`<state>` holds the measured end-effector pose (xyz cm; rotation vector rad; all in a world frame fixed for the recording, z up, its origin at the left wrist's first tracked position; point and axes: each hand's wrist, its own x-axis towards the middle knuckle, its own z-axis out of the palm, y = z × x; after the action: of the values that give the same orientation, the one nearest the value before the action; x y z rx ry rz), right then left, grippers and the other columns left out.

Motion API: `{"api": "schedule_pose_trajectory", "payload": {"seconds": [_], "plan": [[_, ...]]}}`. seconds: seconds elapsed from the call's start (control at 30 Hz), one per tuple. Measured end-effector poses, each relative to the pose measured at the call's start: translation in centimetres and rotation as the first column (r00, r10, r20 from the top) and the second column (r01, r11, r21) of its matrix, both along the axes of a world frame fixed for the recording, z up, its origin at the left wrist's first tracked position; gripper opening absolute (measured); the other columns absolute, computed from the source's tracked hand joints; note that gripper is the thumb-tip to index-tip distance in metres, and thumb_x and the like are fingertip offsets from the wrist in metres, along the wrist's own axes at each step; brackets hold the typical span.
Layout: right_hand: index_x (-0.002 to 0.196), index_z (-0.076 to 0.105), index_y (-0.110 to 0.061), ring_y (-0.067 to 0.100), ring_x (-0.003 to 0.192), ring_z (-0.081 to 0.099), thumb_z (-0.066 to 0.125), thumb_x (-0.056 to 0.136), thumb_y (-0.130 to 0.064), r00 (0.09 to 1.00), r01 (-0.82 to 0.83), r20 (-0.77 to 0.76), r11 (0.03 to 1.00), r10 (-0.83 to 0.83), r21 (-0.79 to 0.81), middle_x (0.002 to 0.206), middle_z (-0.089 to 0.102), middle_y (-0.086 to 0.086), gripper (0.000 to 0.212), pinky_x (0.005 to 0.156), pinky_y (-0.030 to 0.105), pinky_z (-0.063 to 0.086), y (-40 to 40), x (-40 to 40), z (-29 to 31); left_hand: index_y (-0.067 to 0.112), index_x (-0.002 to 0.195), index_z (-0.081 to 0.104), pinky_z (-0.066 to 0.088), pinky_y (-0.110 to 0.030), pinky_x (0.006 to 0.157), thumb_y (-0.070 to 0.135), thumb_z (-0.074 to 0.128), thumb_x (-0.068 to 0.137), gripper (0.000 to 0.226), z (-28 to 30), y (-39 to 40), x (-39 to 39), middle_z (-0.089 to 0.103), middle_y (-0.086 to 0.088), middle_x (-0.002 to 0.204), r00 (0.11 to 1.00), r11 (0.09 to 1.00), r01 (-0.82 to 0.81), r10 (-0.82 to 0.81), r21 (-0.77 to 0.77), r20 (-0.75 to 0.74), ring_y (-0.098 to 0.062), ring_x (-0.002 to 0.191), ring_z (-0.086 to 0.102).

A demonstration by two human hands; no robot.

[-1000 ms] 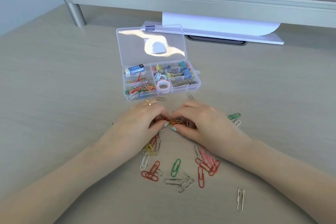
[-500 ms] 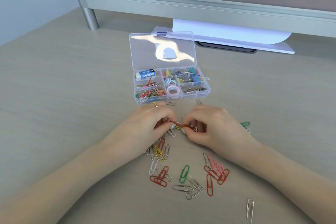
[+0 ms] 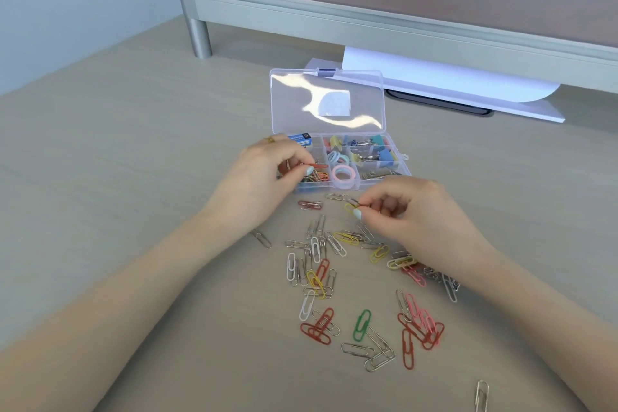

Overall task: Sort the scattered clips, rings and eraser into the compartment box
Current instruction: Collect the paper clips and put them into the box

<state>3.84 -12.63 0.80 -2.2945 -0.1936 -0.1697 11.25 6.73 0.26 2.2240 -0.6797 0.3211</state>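
A red wire paper clip (image 3: 317, 165) is pinched by the left hand (image 3: 264, 174) over the near-left compartment of the clear plastic compartment box (image 3: 384, 181), its lid open. A yellow wire paper clip (image 3: 350, 208) is pinched by the right hand (image 3: 414, 217) above the scattered mixed-colour paper clips (image 3: 359, 281) on the beige wood-grain desk (image 3: 133, 177).

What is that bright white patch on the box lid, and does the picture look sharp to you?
Head view: the patch is glare, light reflecting off the clear open lid of the compartment box. Head view: the paper clips on the table look reasonably sharp. Head view: the wide lens tilts the partition rail.
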Motion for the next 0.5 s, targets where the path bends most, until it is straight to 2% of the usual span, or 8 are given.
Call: {"api": "schedule_pose_trajectory", "payload": {"seconds": [0.1,0.17,0.27,0.37,0.5], "plan": [[0.072,0.067,-0.018,0.004,0.056,0.048,0.068,0.077,-0.013,1.000,-0.005,0.020,1.000,0.005,0.011,0.062,0.057,-0.006,0.007,0.056,0.009,0.040,0.8,0.5,0.5,0.012,0.084,0.069,0.033,-0.008,0.063,0.006,0.061,0.081,0.011,-0.8,0.1,1.1,0.055,0.002,0.077,0.999,0.999,-0.044,0.044,-0.007,0.024,-0.004,0.070,0.047],[0.072,0.067,-0.017,0.002,0.056,0.047,0.067,0.077,-0.012,0.999,-0.008,0.037,0.999,0.007,0.038,0.062,0.056,-0.008,0.007,0.056,0.008,0.039,1.3,1.1,0.7,0.012,0.088,0.070,0.041,-0.025,0.074,0.007,0.059,0.082,0.013,-1.4,0.4,1.6,0.058,0.001,0.085,0.998,0.998,-0.058,0.056,0.036,0.041,-0.018,0.082,0.051],[0.073,0.068,-0.015,0.001,0.053,0.045,0.067,0.078,-0.015,0.999,-0.009,0.044,0.999,0.007,0.046,0.060,0.055,-0.009,0.006,0.053,0.007,0.038,2.0,2.6,1.3,0.012,0.091,0.070,0.047,-0.040,0.076,0.015,0.052,0.084,0.019,-1.7,0.9,1.7,0.063,-0.007,0.092,0.991,0.992,-0.075,0.063,0.105,0.114,-0.031,0.087,0.054],[0.073,0.067,-0.013,0.001,0.049,0.044,0.066,0.079,-0.015,0.999,-0.023,0.033,0.998,0.021,0.052,0.058,0.056,-0.007,0.007,0.049,0.006,0.036,2.7,4.6,1.8,0.013,0.090,0.068,0.047,-0.042,0.073,0.025,0.037,0.082,0.035,-1.6,1.4,1.8,0.064,-0.008,0.091,0.985,0.991,-0.087,0.070,0.102,0.157,-0.033,0.081,0.056],[0.073,0.066,-0.014,-0.001,0.041,0.047,0.064,0.081,-0.014,0.999,-0.043,0.017,0.999,0.043,-0.003,0.044,0.054,-0.016,0.008,0.045,0.006,0.039,3.8,7.4,2.0,0.015,0.091,0.065,0.046,-0.044,0.071,0.025,0.033,0.080,0.036,-1.5,2.2,1.7,0.062,-0.008,0.090,0.978,0.985,-0.156,0.144,0.069,0.150,-0.033,0.078,0.055]]}}
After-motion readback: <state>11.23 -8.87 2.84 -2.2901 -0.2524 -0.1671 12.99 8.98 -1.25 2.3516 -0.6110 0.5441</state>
